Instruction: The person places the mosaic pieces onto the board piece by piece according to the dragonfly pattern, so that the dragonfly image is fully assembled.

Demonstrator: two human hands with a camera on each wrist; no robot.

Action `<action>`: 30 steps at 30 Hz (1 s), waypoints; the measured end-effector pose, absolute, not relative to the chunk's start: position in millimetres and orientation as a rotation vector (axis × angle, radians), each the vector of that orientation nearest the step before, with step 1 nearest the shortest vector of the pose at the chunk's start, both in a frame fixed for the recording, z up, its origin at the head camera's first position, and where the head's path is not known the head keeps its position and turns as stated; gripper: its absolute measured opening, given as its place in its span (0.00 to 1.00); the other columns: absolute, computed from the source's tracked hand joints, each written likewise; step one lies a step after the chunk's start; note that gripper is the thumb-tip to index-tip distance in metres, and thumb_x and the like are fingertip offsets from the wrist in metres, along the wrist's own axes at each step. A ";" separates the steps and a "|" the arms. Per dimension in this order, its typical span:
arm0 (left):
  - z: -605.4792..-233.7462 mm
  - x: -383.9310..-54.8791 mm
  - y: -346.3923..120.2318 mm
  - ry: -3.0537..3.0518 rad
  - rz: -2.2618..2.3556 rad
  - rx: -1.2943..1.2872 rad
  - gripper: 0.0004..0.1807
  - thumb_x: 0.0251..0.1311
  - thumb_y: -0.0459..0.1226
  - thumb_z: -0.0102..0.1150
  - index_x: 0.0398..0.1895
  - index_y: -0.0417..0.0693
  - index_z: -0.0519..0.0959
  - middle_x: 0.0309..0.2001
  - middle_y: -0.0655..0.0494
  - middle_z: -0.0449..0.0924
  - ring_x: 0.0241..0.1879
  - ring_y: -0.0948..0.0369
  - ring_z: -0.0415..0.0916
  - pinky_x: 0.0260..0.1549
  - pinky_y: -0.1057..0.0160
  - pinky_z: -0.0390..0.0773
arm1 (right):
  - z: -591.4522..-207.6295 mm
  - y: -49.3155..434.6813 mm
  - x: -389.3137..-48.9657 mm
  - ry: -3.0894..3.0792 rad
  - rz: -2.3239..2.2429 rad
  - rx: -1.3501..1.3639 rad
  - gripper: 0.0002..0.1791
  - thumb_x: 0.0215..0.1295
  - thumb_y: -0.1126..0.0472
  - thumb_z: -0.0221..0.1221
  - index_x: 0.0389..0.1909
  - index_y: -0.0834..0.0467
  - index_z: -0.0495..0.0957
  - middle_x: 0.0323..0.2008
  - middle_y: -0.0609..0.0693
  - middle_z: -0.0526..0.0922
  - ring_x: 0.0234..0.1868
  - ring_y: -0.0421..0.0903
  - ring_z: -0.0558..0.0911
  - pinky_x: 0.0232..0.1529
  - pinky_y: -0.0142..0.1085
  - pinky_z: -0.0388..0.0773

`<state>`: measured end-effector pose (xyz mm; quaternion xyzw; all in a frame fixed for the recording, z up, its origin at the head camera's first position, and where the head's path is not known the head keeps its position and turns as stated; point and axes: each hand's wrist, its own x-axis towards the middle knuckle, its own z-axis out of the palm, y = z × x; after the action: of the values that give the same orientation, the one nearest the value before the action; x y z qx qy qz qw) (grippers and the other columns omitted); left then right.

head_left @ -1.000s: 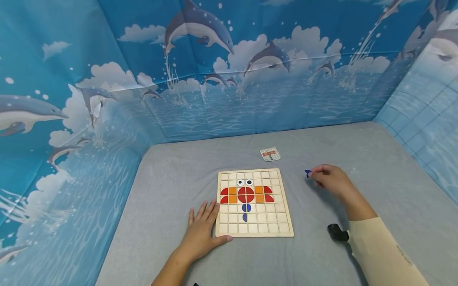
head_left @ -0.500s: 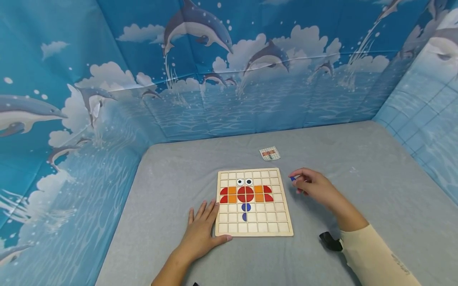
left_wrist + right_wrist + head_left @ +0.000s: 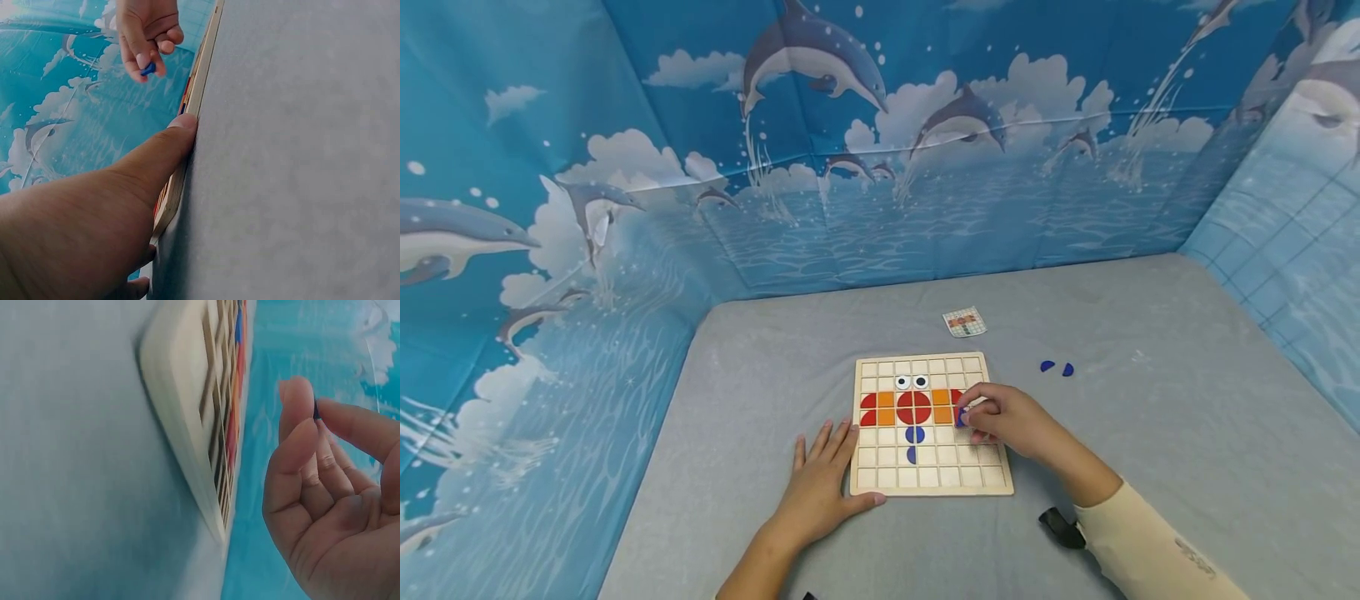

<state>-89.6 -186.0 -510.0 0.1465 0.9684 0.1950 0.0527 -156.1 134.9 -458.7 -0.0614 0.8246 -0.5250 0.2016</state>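
My right hand (image 3: 1006, 419) pinches a small blue piece (image 3: 316, 409) between thumb and fingertips, above the right part of a wooden grid board (image 3: 934, 491). In the left wrist view the blue piece stands out from the fingertips. My left hand (image 3: 820, 485) rests beside the board, fingers spread along its left edge and thumb at the front edge. Set in the grid are two eye pieces (image 3: 902, 382), a red circle (image 3: 907, 401), orange squares (image 3: 886, 400), and red quarter pieces (image 3: 868, 402). Lower down sit a small blue circle (image 3: 911, 435) and a blue half-round piece (image 3: 912, 455).
Two loose blue pieces (image 3: 1047, 366) lie on the grey cloth to the right of the board. A small pattern card (image 3: 965, 322) lies behind it. A black device (image 3: 1062, 528) sticks out at my right sleeve. A dolphin-print curtain (image 3: 865, 225) borders the table.
My right hand has moved left from beside the loose pieces to over the board, carrying the blue piece. The two blue pieces on the cloth are now uncovered. My left hand stays put.
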 end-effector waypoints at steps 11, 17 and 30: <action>-511.2 -91.3 -187.9 2.935 0.587 0.431 0.59 0.51 0.70 0.64 0.81 0.52 0.55 0.81 0.55 0.52 0.81 0.46 0.45 0.73 0.29 0.39 | -468.0 104.8 -147.3 2.288 -1.428 -0.347 0.04 0.69 0.63 0.62 0.38 0.61 0.79 0.29 0.56 0.82 0.27 0.49 0.84 0.25 0.36 0.80; -510.5 -90.6 -187.9 2.941 0.587 0.439 0.59 0.51 0.71 0.63 0.81 0.52 0.55 0.81 0.55 0.53 0.81 0.46 0.45 0.73 0.29 0.39 | -473.5 92.5 -146.3 2.333 -1.365 -0.355 0.02 0.67 0.63 0.62 0.35 0.58 0.81 0.27 0.52 0.81 0.25 0.46 0.80 0.24 0.34 0.77; -509.8 -90.0 -187.6 2.935 0.596 0.437 0.59 0.51 0.70 0.64 0.81 0.51 0.55 0.81 0.54 0.53 0.81 0.46 0.45 0.73 0.29 0.39 | -476.7 77.3 -145.4 2.386 -1.275 -0.274 0.03 0.64 0.64 0.64 0.30 0.57 0.81 0.20 0.48 0.77 0.19 0.42 0.75 0.21 0.33 0.73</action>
<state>-90.0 -187.6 -509.8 0.1443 0.9681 0.1967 0.0575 -145.4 77.3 -476.7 -0.0987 0.8580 -0.4584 0.2096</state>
